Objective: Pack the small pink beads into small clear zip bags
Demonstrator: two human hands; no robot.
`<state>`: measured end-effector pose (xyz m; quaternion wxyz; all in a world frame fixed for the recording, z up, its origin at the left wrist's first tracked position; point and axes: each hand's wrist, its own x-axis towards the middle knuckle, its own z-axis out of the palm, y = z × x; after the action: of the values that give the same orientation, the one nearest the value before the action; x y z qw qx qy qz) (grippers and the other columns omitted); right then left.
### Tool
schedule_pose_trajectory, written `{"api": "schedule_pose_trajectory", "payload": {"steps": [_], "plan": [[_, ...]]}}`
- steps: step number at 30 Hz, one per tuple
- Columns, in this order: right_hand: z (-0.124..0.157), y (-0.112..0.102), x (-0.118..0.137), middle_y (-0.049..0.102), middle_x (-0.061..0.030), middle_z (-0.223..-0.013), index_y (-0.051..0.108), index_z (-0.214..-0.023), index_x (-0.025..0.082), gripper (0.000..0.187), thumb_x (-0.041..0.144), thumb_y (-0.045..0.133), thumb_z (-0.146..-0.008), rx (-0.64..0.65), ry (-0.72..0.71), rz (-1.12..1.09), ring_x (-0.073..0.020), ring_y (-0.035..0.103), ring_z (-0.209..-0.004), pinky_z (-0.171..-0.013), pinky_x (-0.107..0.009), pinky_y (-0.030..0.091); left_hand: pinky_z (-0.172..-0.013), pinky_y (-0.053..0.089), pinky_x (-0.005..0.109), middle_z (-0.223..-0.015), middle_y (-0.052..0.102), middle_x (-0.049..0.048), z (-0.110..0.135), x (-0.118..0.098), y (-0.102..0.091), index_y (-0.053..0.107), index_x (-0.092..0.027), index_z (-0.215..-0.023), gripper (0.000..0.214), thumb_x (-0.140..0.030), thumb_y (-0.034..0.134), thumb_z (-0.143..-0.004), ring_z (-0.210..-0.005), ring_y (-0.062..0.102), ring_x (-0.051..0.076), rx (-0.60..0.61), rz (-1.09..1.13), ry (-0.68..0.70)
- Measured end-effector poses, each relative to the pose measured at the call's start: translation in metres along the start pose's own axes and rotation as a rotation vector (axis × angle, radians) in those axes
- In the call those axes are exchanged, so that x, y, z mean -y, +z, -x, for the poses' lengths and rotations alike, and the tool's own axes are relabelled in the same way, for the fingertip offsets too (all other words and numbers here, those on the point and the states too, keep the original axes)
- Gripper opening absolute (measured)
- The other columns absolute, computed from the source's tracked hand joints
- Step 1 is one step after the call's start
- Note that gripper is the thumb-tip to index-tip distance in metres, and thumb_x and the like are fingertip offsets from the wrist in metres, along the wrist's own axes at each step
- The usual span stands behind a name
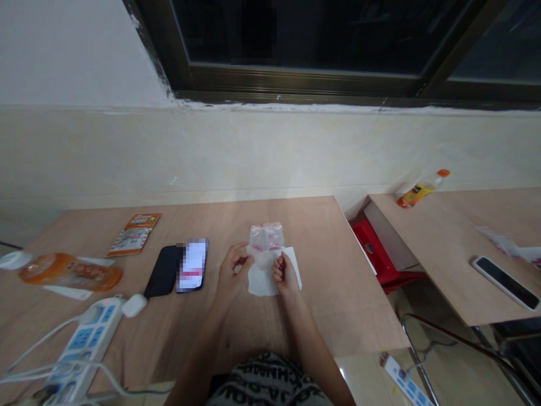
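Observation:
A sheet of white paper lies on the wooden table in front of me. At its far edge is a clear zip bag with pinkish-red marks or small bits in it. My left hand is at the paper's left edge, fingers loosely bent, with the index finger and thumb apart and nothing visible between them. Over the right part of the paper, my right hand is closed, its fingers curled against the thumb. Whatever it may hold is too small or hidden to make out.
Left of my hands lie a lit phone, a dark phone, an orange packet, an orange drink bottle on its side and a power strip with cables. Rightward, a second table holds a bottle and a white-edged device.

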<state>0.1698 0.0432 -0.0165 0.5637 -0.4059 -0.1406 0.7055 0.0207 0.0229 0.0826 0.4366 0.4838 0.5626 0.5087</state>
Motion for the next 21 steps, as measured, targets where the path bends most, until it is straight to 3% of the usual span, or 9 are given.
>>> {"api": "schedule_pose_trajectory", "payload": {"steps": [3, 7, 11, 16, 21], "plan": [[-0.006, -0.006, 0.001, 0.028, 0.0121, -0.045, 0.032, -0.059, 0.023, 0.048, 0.058, 0.061, -0.075, -0.129, -0.095, -0.04, -0.0035, 0.014, -0.033, -0.03, -0.017, 0.012, -0.07, 0.048, 0.027, -0.079, 0.067, 0.0013, 0.002, 0.009, -0.012, 0.066, -0.02, -0.096, 0.028, -0.037, 0.067, -0.074, -0.075, 0.062, 0.017, -0.041, -0.043, 0.017], [-0.019, -0.014, 0.002, 0.031, 0.0113, -0.044, 0.035, -0.059, 0.023, 0.05, 0.065, 0.056, -0.076, -0.299, -0.298, 0.091, -0.0044, 0.019, -0.034, -0.032, -0.018, 0.016, -0.075, 0.05, 0.03, -0.083, 0.07, 0.0033, 0.007, 0.02, -0.025, 0.07, -0.021, -0.081, 0.02, -0.037, 0.071, -0.069, -0.079, 0.064, 0.02, -0.161, -0.078, 0.009], [-0.029, -0.015, 0.002, 0.031, 0.0104, -0.043, 0.036, -0.057, 0.023, 0.052, 0.069, 0.05, -0.077, -0.339, -0.384, 0.265, -0.0063, 0.024, -0.035, -0.034, -0.02, 0.02, -0.073, 0.051, 0.03, -0.082, 0.07, 0.004, 0.011, 0.031, -0.032, 0.07, -0.02, -0.078, 0.023, -0.038, 0.075, -0.064, -0.079, 0.065, 0.02, -0.228, 0.006, -0.032], [-0.029, -0.011, 0.001, 0.029, 0.0097, -0.042, 0.033, -0.054, 0.024, 0.053, 0.069, 0.045, -0.08, -0.328, -0.387, 0.374, -0.0076, 0.024, -0.036, -0.035, -0.022, 0.02, -0.07, 0.05, 0.028, -0.079, 0.07, 0.0033, 0.009, 0.047, -0.023, 0.068, -0.019, -0.079, 0.027, -0.038, 0.077, -0.062, -0.076, 0.065, 0.018, -0.22, 0.132, -0.095], [-0.027, -0.017, 0.001, 0.031, 0.0086, -0.043, 0.036, -0.053, 0.023, 0.055, 0.07, 0.048, -0.079, -0.328, -0.416, 0.434, -0.0075, 0.029, -0.038, -0.037, -0.021, 0.024, -0.069, 0.05, 0.027, -0.077, 0.07, 0.0024, 0.008, 0.05, -0.004, 0.067, -0.019, -0.079, 0.027, -0.038, 0.076, -0.064, -0.074, 0.065, 0.018, -0.072, 0.165, -0.115]]}}
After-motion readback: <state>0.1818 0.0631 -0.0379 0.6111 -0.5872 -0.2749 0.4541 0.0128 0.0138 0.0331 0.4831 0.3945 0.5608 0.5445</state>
